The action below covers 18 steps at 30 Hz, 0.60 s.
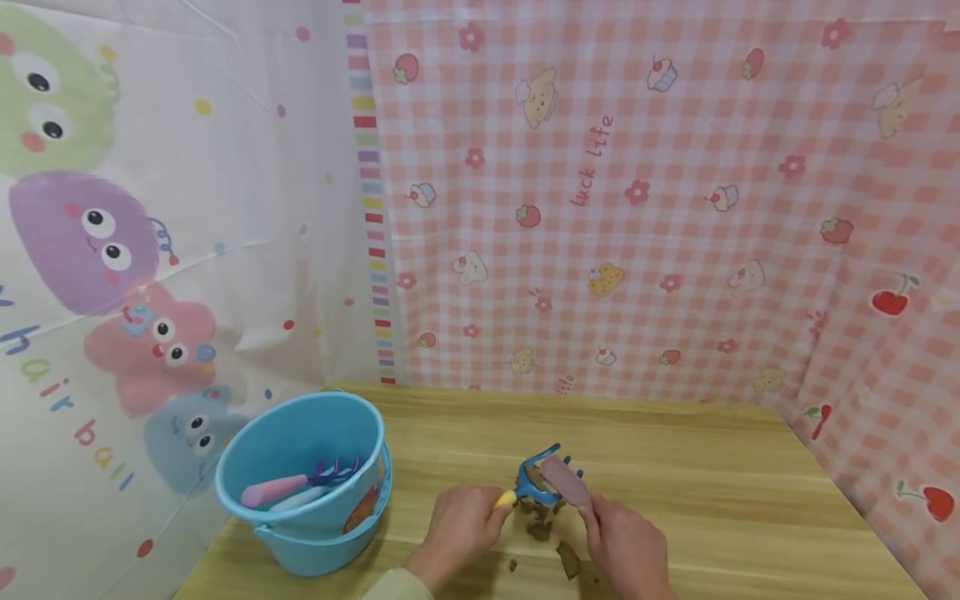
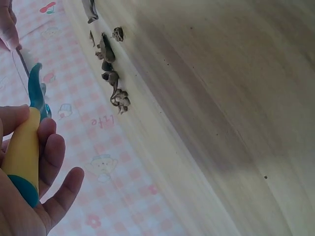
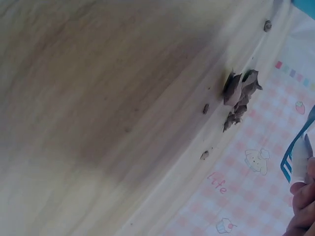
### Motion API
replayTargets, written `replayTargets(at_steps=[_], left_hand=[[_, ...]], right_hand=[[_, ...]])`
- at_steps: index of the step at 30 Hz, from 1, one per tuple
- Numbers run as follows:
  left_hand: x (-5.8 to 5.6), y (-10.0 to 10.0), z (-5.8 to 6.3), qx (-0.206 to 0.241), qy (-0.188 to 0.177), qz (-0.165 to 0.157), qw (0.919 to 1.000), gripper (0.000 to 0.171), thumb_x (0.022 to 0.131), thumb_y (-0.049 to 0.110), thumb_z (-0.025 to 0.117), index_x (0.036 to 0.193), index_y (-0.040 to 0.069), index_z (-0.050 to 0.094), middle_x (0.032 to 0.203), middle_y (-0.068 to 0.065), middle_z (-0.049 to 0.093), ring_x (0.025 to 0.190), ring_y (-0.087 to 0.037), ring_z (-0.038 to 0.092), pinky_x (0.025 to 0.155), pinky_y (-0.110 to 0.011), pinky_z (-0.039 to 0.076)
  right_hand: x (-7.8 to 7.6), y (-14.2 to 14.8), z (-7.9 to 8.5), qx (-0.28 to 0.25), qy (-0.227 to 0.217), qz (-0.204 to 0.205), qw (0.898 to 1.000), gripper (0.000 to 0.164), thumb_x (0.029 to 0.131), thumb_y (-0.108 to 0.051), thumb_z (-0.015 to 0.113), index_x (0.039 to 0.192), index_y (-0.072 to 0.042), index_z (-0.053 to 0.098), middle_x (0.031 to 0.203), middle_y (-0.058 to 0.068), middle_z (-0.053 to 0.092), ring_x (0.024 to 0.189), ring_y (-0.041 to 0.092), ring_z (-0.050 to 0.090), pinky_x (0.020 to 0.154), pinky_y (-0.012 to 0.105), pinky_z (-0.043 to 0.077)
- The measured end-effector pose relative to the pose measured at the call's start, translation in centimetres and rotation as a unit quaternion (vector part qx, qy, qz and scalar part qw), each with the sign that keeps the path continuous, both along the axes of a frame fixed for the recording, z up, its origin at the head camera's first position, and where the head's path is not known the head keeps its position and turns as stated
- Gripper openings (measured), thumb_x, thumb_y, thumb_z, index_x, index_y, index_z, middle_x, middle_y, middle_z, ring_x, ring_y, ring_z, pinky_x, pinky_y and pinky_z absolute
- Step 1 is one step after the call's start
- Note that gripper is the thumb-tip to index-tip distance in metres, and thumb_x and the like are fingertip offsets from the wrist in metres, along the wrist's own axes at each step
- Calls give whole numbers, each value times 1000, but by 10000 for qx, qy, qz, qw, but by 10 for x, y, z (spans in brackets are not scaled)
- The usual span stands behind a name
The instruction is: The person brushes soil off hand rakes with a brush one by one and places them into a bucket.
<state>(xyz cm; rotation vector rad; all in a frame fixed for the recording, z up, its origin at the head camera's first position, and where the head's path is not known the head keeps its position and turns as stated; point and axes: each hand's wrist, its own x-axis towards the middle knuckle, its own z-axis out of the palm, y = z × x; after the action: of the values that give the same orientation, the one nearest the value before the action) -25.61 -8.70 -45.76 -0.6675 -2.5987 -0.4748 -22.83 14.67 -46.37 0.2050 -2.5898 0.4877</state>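
Observation:
My left hand (image 1: 463,527) grips the yellow handle (image 2: 25,147) of a small toy hand rake whose curved blue head (image 1: 531,483) has several prongs. Brown clay-like stuff shows on the rake's head. In my right hand (image 1: 630,546) is a flat, pinkish-grey paddle-shaped tool (image 1: 566,481), held by its narrow end. Its broad end overlaps the rake's head in the head view. Below both tools, brown clay-like pieces (image 1: 538,530) lie on the table, with a longer flake (image 1: 568,560) nearer me. The left wrist view shows them as a crumbly row (image 2: 109,59).
At the left stands a light blue bucket (image 1: 322,537) with a handle hanging round its side. Inside it lie a purple rake with a pink handle (image 1: 277,490) and a pale blue item (image 1: 300,499). Patterned curtains (image 1: 570,250) enclose the wood-grain table (image 1: 720,492) behind and at both sides.

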Motion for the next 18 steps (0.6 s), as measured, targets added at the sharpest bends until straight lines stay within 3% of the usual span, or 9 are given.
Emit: replayTargets(at_steps=[5,12,18], left_hand=[[1,0,-1,43,-144,-1,9999,33,91,26,69,64,22,50,54,15,37,47,-2,34,44,-22,29],[2,1,2,265,-301,236,9989,29,92,25,68,67,20,54,54,14,38,46,-3,34,44,-22,30],[2,-1,4,423,-223,370,9982,28,91,26,70,67,19,56,53,13,38,46,-4,34,43,-22,29]], right_hand=[[1,2,-1,424,644,-131,9969,23,87,-20,76,105,-8,71,69,4,62,50,24,60,39,39,41],[5,-3,5,-254,19,39,9997,12,90,-25,73,91,-14,72,70,-2,65,52,14,55,42,37,41],[4,-3,9,-40,24,97,9999,15,89,-24,74,78,-15,68,60,-6,56,47,8,44,41,32,37]])
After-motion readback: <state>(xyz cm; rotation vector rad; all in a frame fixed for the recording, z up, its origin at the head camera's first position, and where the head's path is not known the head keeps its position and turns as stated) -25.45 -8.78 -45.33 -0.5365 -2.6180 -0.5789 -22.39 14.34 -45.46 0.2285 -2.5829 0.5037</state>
